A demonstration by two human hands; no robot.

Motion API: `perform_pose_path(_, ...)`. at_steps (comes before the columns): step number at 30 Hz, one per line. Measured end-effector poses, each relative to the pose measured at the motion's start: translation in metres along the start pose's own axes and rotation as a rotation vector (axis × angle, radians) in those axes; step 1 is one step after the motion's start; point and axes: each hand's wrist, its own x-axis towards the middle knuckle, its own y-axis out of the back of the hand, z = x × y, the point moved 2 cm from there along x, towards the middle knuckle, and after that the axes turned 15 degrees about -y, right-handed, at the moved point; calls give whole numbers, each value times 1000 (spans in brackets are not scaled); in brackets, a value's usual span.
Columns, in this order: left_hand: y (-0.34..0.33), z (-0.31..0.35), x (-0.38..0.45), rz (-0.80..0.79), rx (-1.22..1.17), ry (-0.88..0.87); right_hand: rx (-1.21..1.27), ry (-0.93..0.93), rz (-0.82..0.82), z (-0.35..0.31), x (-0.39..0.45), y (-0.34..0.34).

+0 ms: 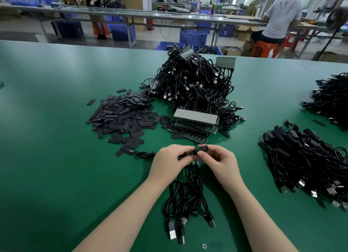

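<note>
Head view: right hand (220, 163) pinches a short matte-black heat-shrink sleeve (203, 148) above the green table (56, 157), near centre. Left hand (169, 163) grips small green circuit boards (194, 162), black USB cables (188, 201) trailing nearer.

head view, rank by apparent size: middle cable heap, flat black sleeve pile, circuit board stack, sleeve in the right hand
1. cable heap
2. flat black sleeve pile, not far behind in spread
3. circuit board stack
4. held sleeve, nearest the camera yet smallest
</note>
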Motion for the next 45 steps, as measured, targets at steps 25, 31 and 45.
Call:
perform_pose_path(25,1,13,-2,35,142,-136,16,-98,-40,1,1,3)
perform_pose_path(31,4,13,-1,128,212,-136,75,-106,-11,0,1,3)
perform_pose_path(45,4,15,-3,180,171,-234,109,-122,-46,1,0,4)
